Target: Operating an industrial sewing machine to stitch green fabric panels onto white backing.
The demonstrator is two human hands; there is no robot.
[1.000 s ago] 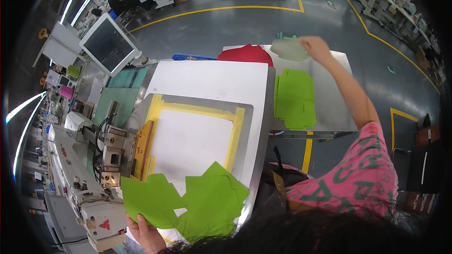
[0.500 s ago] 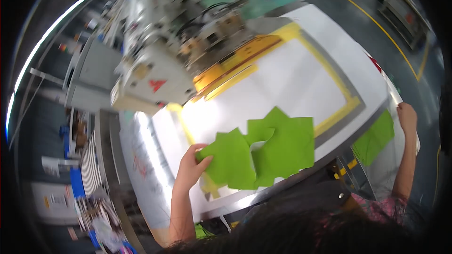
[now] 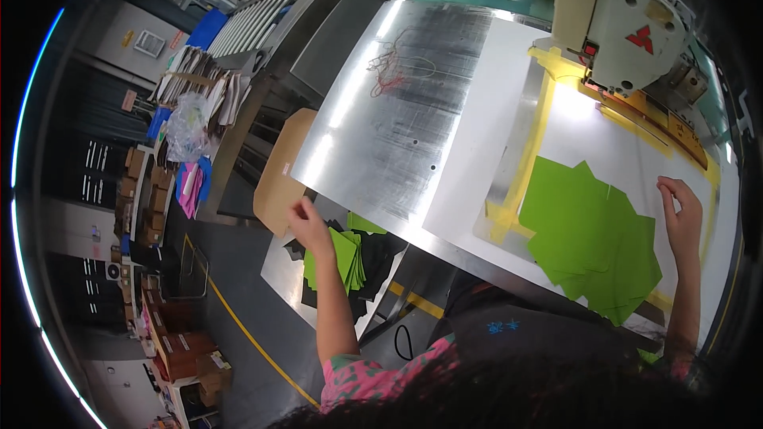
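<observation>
Two green fabric pieces point(image 3: 592, 242) lie overlapped on the white work plate point(image 3: 469, 151) of a sewing machine point(image 3: 620, 20). My right hand point(image 3: 681, 210) rests at their upper right edge, fingers bent on the plate, holding nothing. My left hand point(image 3: 308, 225) reaches down to the left, off the table, above a stack of green pieces point(image 3: 338, 258) that sits on black pieces on a low surface. Its fingers are apart and it holds nothing.
A yellow frame point(image 3: 524, 167) borders the plate's working area. A shiny metal sheet point(image 3: 397, 103) covers the table's left part. A brown cardboard piece point(image 3: 278, 175) leans below it. Shelves with boxes and bags point(image 3: 175, 143) stand at the left, beyond a yellow floor line point(image 3: 246, 334).
The view has swung left. My left hand has left the green pieces on the plate and reached down to the low stack. My right hand has come onto the plate.
</observation>
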